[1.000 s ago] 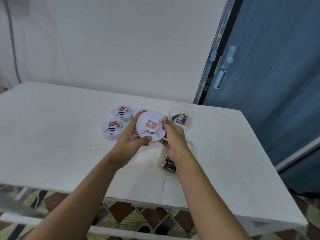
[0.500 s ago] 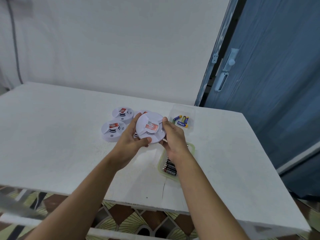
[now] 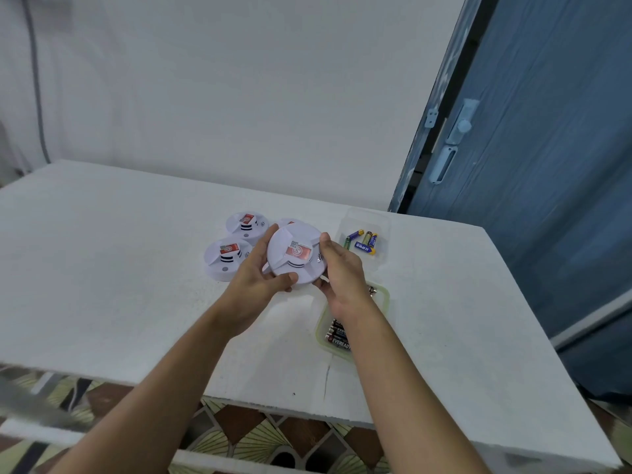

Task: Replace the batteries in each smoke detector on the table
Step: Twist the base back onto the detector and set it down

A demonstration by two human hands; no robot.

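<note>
While our left hand and right hand grip one white smoke detector by its rim, above the table, we judge we're opening it — next, counter-twist the halves to get inside.

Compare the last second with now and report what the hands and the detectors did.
Nothing visibly changed. The left hand and right hand still grip the round white plastic smoke detector by its edges above the white table. Nothing was picked up or let go. The other white detectors and the clear plastic tub of loose batteries stayed put.
</note>
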